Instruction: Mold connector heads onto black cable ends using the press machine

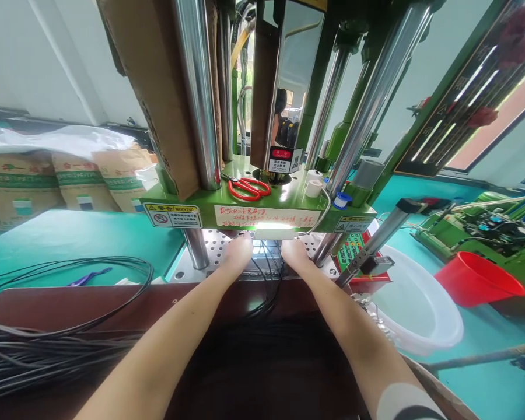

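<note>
Both arms reach forward beneath the green plate of an upright moulding press. My left hand (238,254) is closed at the left side of a metal mould (262,267), its fingertips tucked under the plate. On the mould's right side my right hand (294,254) is closed in the same way. What either hand grips is hidden by the hands and the plate edge. Several thin black cables (269,294) run out of the mould between my hands and hang over the table's front edge. A lit white lamp (275,234) hangs just above.
Red-handled scissors (248,188), white rolls (314,188) and a blue tape spool (342,201) lie on the press plate (188,204). Steel columns (195,248) flank the mould. Black cable bundles (48,361) lie left. A white tub (420,297) and red bucket (479,279) stand right.
</note>
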The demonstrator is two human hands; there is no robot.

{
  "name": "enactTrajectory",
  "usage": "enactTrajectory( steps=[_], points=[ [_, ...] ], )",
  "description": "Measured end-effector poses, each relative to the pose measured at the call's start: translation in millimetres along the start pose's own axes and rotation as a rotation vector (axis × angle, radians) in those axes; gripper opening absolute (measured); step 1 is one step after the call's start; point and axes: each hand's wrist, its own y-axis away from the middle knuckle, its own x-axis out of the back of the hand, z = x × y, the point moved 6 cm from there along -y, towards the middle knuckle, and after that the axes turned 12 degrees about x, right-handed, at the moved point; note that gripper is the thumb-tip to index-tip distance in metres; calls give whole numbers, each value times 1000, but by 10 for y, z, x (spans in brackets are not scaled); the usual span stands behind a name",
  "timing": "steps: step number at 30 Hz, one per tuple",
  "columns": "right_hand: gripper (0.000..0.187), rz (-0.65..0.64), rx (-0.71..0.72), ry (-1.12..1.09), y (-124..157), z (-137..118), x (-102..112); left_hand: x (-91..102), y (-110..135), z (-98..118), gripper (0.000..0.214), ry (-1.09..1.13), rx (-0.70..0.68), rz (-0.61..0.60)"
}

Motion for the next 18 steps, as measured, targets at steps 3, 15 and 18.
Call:
enactTrajectory(
  steps=[3, 15, 18],
  points=[
    [28, -2, -4, 1, 9, -6, 21, -3, -4, -1, 33, 1, 8, 5],
    [34, 45, 4, -55, 40, -152, 282, 208, 80, 226, 38, 107, 77, 79],
    [32, 44, -10, -62, 14, -163, 263, 164, 29, 203, 32, 121, 98, 45]
  ],
)
